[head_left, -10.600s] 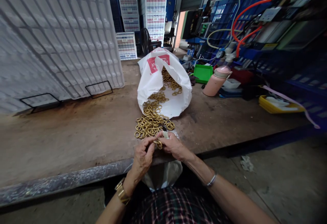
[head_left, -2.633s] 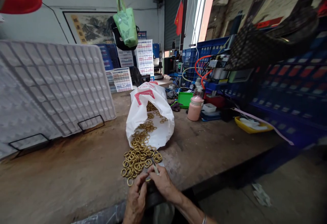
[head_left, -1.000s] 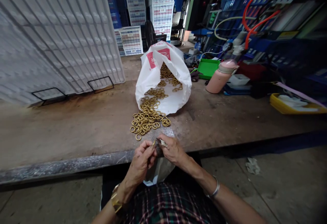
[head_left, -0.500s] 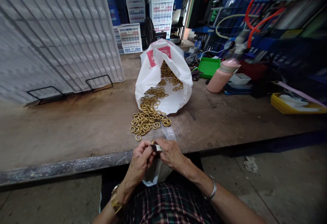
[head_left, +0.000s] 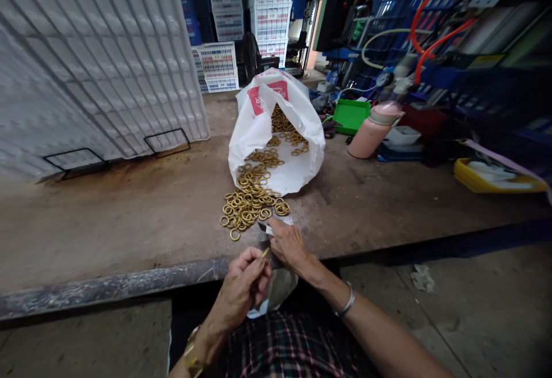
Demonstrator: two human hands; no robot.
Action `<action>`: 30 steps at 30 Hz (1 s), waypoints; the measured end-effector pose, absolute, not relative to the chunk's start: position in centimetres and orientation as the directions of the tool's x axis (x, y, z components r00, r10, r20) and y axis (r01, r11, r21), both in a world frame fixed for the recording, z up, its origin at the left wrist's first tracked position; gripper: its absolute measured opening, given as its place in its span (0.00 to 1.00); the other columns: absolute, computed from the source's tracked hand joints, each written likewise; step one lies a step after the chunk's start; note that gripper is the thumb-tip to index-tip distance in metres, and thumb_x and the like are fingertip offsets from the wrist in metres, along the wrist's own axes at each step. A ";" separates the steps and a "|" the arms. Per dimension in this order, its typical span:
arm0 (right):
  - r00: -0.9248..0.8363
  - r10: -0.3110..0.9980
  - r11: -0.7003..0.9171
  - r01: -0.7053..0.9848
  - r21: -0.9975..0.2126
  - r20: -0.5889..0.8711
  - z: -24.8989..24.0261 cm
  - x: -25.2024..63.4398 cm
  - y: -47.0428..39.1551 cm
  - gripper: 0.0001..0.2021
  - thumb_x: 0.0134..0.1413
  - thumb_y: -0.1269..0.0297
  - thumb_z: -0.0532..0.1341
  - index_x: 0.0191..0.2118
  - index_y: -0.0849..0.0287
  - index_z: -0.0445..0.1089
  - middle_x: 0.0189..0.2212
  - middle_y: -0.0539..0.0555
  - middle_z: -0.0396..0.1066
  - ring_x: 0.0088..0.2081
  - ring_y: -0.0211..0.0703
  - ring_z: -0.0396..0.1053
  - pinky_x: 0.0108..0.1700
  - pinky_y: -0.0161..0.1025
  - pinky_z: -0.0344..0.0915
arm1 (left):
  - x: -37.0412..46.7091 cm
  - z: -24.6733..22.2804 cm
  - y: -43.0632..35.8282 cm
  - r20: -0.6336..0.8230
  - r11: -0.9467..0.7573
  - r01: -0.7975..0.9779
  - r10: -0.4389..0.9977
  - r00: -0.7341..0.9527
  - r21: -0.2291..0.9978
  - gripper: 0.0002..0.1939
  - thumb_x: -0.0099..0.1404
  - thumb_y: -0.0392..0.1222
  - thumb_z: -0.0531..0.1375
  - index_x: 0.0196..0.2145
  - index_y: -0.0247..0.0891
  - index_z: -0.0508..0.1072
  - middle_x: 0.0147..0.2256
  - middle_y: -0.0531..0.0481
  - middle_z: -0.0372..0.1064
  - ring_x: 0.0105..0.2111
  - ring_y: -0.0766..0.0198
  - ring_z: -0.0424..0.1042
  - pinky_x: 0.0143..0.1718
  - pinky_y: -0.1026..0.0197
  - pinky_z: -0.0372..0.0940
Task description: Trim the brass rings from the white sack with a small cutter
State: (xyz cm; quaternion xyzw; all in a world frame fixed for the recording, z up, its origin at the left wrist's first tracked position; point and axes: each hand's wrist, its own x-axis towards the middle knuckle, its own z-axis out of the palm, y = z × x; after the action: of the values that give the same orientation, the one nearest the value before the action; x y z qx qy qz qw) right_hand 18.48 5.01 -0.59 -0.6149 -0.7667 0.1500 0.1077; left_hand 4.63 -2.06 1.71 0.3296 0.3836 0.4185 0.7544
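My left hand is closed near the table's front edge, pinching a single brass-coloured ring between thumb and fingertips. In my right hand, also closed, is a small knife with a dark pointed blade and a whitish body; most of its length is hidden in the fist. The blade points left, beside a heap of loose rings. Those rings spill from the mouth of a white plastic bag with red printing, lying on its side. Below my hands, a pale bag shows at my lap.
White foam-like panels stand at left, with black wire stands at their foot. A pink bottle, a green tray and a yellow tray sit at right on the wooden table. White crates are stacked behind.
My hands have come apart. The right one has moved forward with the knife toward the heap of rings; the left one has drawn slightly back, keeping hold of the ring.
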 end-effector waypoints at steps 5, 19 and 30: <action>-0.125 0.992 0.119 0.928 -0.352 0.007 -0.5 18.2 6.6 0.19 0.52 0.71 0.50 0.51 0.62 0.57 0.38 0.59 0.70 0.37 0.47 0.68 0.35 0.38 0.57 | 4.3 1.0 -1.4 -0.350 0.458 -0.477 0.887 0.301 0.750 0.13 0.59 0.47 0.59 0.29 0.32 0.66 0.26 0.49 0.64 0.17 0.74 0.56 0.14 0.71 0.51; -0.169 0.986 0.163 0.922 -0.350 0.014 -0.7 18.4 7.3 0.10 0.51 0.72 0.51 0.41 0.59 0.61 0.30 0.54 0.70 0.31 0.43 0.67 0.30 0.36 0.52 | 3.3 0.8 -0.4 -0.488 0.511 -0.696 0.833 0.258 0.505 0.15 0.48 0.43 0.67 0.26 0.33 0.65 0.28 0.49 0.66 0.26 0.68 0.66 0.19 0.70 0.58; -0.289 0.933 0.355 0.657 -0.664 0.213 -1.9 18.2 4.7 0.09 0.47 0.72 0.53 0.37 0.58 0.61 0.29 0.51 0.67 0.31 0.40 0.65 0.33 0.34 0.56 | 3.9 0.6 1.3 -0.404 0.393 -0.456 0.912 0.078 0.799 0.24 0.47 0.54 0.66 0.35 0.36 0.64 0.21 0.57 0.61 0.16 0.75 0.55 0.12 0.73 0.47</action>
State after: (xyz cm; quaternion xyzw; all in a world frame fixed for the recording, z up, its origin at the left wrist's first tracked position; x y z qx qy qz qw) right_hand 18.23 4.73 -1.88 -0.5176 -0.7683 0.2331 0.2958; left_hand 3.91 1.33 0.64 0.2444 0.4660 0.4940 0.6922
